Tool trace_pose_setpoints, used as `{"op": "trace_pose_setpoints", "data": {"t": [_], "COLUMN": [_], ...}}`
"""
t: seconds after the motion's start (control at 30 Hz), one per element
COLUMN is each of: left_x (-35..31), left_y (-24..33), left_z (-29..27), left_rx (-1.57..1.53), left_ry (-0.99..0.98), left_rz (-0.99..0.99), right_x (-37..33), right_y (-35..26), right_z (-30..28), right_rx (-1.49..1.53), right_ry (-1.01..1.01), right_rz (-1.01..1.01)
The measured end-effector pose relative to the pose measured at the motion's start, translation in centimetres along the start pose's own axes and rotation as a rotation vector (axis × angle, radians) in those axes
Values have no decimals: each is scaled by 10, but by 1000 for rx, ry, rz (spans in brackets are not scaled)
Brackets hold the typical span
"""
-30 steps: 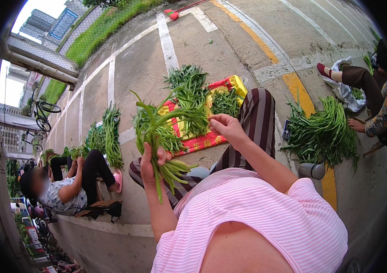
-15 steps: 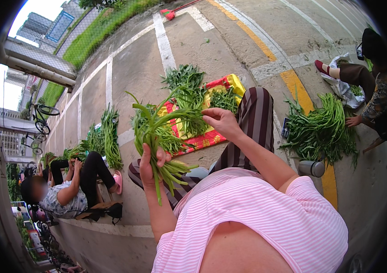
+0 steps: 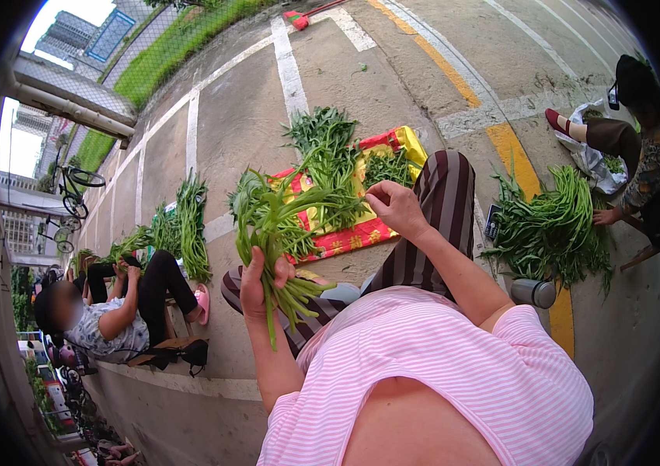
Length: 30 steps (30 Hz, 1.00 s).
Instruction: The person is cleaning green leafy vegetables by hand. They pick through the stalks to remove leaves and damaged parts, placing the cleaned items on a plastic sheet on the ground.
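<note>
My left hand [image 3: 254, 286] is closed around a bunch of water spinach [image 3: 274, 221], its cut stalks sticking out below the fist and its leafy part leaning up and away. To the right of it, my right hand [image 3: 398, 211] has thumb and fingertips pinched together, a little apart from the bunch. Anything in that pinch is too small to make out. Beyond both hands, a red and yellow plastic sheet [image 3: 357, 239] lies on the ground. On it rest a loose heap of leafy greens [image 3: 323, 147] and a smaller pile [image 3: 386, 169] at its right side.
On my right are a large heap of water spinach [image 3: 555, 225], a steel flask [image 3: 533, 292] and a dark-clothed person [image 3: 637, 147] reaching to that heap. Another person [image 3: 116, 318] sits at left, near more bundles [image 3: 191, 229]. A red dustpan [image 3: 296, 20] lies far off.
My right hand has moved slightly right, away from the bunch it was touching. A stalk that stretched toward it no longer does. My left hand keeps its grip on the bunch.
</note>
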<state>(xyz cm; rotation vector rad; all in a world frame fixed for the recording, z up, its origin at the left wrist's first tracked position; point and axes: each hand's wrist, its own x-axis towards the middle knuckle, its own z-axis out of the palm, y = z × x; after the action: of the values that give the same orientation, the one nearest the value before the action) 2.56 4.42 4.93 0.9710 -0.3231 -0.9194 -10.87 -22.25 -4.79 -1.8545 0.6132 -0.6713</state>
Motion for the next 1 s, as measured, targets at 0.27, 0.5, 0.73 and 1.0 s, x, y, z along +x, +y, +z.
{"op": "trace_pose_setpoints", "data": {"t": [0.27, 0.5, 0.73, 1.0], "left_x": [-2, 1, 1, 8], "left_y": [-1, -6, -8, -5], "left_z": [-1, 1, 7, 4], "left_rx": [8, -33, -77, -246], "left_ry": [-9, -25, -12, -29], "left_rz": [-8, -37, -37, -38], "right_x": [1, 10, 12, 32], "right_y": [9, 29, 20, 33], "right_z": [7, 5, 0, -4], "right_rx": [79, 794, 926, 928], "right_ry": [-3, -188, -160, 71], "right_rz": [67, 521, 664, 658]}}
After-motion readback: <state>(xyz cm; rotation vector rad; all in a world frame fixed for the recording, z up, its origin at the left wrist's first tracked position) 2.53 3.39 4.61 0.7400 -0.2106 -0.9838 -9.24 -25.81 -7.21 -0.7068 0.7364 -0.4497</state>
